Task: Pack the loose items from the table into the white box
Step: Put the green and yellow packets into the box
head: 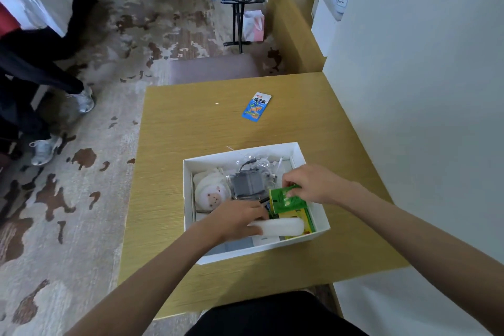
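The right hand's grip (305,184) pinches a green packet (286,199) inside the white box (313,234); the left hand (237,219) clasps a white tube (281,226). A blue snack sachet (256,106) lies on the worktop (191,131) well beyond the box, long axis pointing away, probably nearer the right hand.

Bare table (191,128) lies open around the blue packet (256,106); the white box (317,215) is crowded.
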`<state>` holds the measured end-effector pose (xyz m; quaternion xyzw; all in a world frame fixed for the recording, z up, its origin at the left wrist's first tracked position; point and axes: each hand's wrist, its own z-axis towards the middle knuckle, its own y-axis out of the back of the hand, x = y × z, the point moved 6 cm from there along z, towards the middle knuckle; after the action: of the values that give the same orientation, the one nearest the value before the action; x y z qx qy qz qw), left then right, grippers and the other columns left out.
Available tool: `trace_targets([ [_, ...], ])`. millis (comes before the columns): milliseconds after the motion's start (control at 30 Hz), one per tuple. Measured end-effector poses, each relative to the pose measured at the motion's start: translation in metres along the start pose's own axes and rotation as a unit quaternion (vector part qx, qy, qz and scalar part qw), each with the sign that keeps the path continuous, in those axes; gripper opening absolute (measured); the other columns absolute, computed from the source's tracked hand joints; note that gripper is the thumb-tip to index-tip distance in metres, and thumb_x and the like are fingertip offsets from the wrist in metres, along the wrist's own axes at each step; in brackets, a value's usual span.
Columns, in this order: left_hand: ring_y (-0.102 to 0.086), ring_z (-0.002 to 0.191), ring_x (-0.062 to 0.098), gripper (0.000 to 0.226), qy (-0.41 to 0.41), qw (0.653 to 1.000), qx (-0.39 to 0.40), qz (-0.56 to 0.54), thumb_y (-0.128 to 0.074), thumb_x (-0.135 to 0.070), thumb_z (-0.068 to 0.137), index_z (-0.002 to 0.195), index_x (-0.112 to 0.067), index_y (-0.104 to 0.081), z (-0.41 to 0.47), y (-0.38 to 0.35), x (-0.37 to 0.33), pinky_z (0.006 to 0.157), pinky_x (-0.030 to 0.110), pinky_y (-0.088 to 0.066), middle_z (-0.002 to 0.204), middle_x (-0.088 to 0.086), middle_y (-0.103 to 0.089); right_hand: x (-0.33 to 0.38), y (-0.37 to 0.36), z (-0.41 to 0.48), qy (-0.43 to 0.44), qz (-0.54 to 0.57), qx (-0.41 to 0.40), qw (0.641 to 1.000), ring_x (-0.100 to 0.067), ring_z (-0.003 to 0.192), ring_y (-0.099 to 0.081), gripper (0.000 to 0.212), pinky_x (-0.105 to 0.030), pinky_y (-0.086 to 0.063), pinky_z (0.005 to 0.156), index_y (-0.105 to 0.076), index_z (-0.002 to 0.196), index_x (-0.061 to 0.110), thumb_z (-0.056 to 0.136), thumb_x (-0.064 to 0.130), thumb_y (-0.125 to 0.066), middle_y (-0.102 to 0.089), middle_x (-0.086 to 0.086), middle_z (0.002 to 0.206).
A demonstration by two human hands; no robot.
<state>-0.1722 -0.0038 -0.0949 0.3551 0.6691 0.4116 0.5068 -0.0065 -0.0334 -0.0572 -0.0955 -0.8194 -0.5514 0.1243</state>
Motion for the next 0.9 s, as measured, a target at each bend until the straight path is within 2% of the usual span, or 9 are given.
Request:
trace_targets([
  [100, -0.057, 0.101, 0.011, 0.029, 0.016, 0.999, -0.001, -0.050, -0.056, -0.034, 0.089, 0.117, -0.026, -0.059, -0.006, 0.000, 0.001, 0.055, 0.012, -0.023, 0.116, -0.010, -0.059, 0.000, -0.015, 0.005, -0.010, -0.024, 0.097, 0.995, -0.015, 0.092, -0.054, 0.024, -0.029, -0.037, 0.071, -0.061, 0.109, 0.021, 0.088, 0.033, -0.065, -0.064, 0.000, 0.108],
  [200, -0.057, 0.103, 0.011, 0.030, 0.041, 0.995, 0.017, -0.091, -0.055, -0.031, 0.091, 0.120, -0.025, -0.059, -0.008, -0.002, 0.004, 0.068, 0.020, -0.038, 0.117, -0.008, -0.059, 0.009, -0.029, 0.006, -0.006, -0.107, 0.163, 0.981, -0.020, 0.091, -0.057, 0.023, -0.030, -0.041, 0.069, -0.062, 0.111, 0.020, 0.089, 0.030, -0.061, -0.064, -0.004, 0.106],
  [267, -0.057, 0.107, 0.012, 0.031, 0.060, 0.993, 0.025, -0.095, -0.053, -0.031, 0.092, 0.122, -0.026, -0.058, -0.008, -0.005, 0.009, 0.076, 0.024, -0.043, 0.121, -0.008, -0.060, 0.018, -0.037, 0.006, 0.017, -0.151, 0.162, 0.975, -0.020, 0.080, -0.052, 0.019, -0.031, -0.041, 0.066, -0.065, 0.107, 0.018, 0.090, 0.022, -0.057, -0.061, -0.005, 0.096],
  [333, -0.057, 0.109, 0.012, 0.032, 0.070, 0.994, 0.026, -0.085, -0.050, -0.032, 0.093, 0.124, -0.026, -0.058, -0.007, -0.008, 0.011, 0.075, 0.024, -0.041, 0.123, -0.007, -0.060, 0.021, -0.042, 0.006, 0.031, -0.174, 0.150, 0.973, -0.022, 0.075, -0.050, 0.010, -0.032, -0.043, 0.065, -0.065, 0.091, 0.016, 0.089, 0.013, -0.055, -0.053, -0.004, 0.080],
  [400, -0.057, 0.109, 0.014, 0.033, 0.073, 0.993, 0.025, -0.088, -0.050, -0.031, 0.093, 0.125, -0.024, -0.058, -0.005, -0.010, 0.010, 0.077, 0.025, -0.041, 0.123, -0.006, -0.061, 0.016, -0.040, 0.007, 0.023, -0.163, 0.133, 0.977, -0.025, 0.076, -0.055, 0.010, -0.034, -0.047, 0.067, -0.059, 0.081, 0.011, 0.087, 0.004, -0.054, -0.053, -0.003, 0.076],
  [500, -0.057, 0.109, 0.015, 0.032, 0.083, 0.990, 0.029, -0.111, -0.051, -0.030, 0.094, 0.125, -0.022, -0.057, 0.000, -0.011, 0.008, 0.085, 0.026, -0.042, 0.123, -0.003, -0.061, 0.010, -0.038, 0.010, 0.012, -0.130, 0.121, 0.984, -0.025, 0.082, -0.062, 0.014, -0.034, -0.052, 0.072, -0.064, 0.090, 0.007, 0.085, 0.000, -0.053, -0.064, -0.009, 0.093],
  [633, -0.056, 0.110, 0.015, 0.033, 0.094, 0.987, 0.044, -0.119, -0.051, -0.030, 0.094, 0.126, -0.022, -0.057, 0.003, -0.013, 0.008, 0.091, 0.031, -0.046, 0.124, -0.002, -0.061, 0.010, -0.046, 0.011, 0.034, -0.146, 0.154, 0.977, -0.025, 0.087, -0.064, 0.023, -0.037, -0.055, 0.076, -0.064, 0.106, 0.010, 0.087, 0.002, -0.053, -0.065, -0.009, 0.099],
  [767, -0.059, 0.095, 0.011, 0.027, 0.098, 0.989, 0.000, -0.107, -0.048, -0.034, 0.095, 0.115, -0.025, -0.062, 0.004, 0.006, 0.012, 0.077, 0.031, -0.050, 0.111, -0.006, -0.063, 0.010, -0.017, 0.015, 0.084, -0.146, 0.084, 0.982, -0.024, 0.095, -0.061, 0.026, -0.037, -0.052, 0.073, -0.061, 0.111, 0.013, 0.090, 0.009, -0.047, -0.064, -0.007, 0.103],
  [900, -0.052, 0.077, 0.001, 0.019, 0.176, 0.971, -0.118, -0.111, -0.052, -0.032, 0.093, 0.106, -0.028, -0.065, 0.007, 0.050, 0.034, 0.071, 0.024, -0.045, 0.098, -0.011, -0.066, -0.009, 0.022, 0.006, 0.097, 0.003, -0.031, 0.995, -0.009, 0.100, -0.056, 0.020, -0.030, -0.048, 0.081, -0.063, 0.109, 0.022, 0.092, 0.024, -0.051, -0.063, 0.007, 0.107],
])
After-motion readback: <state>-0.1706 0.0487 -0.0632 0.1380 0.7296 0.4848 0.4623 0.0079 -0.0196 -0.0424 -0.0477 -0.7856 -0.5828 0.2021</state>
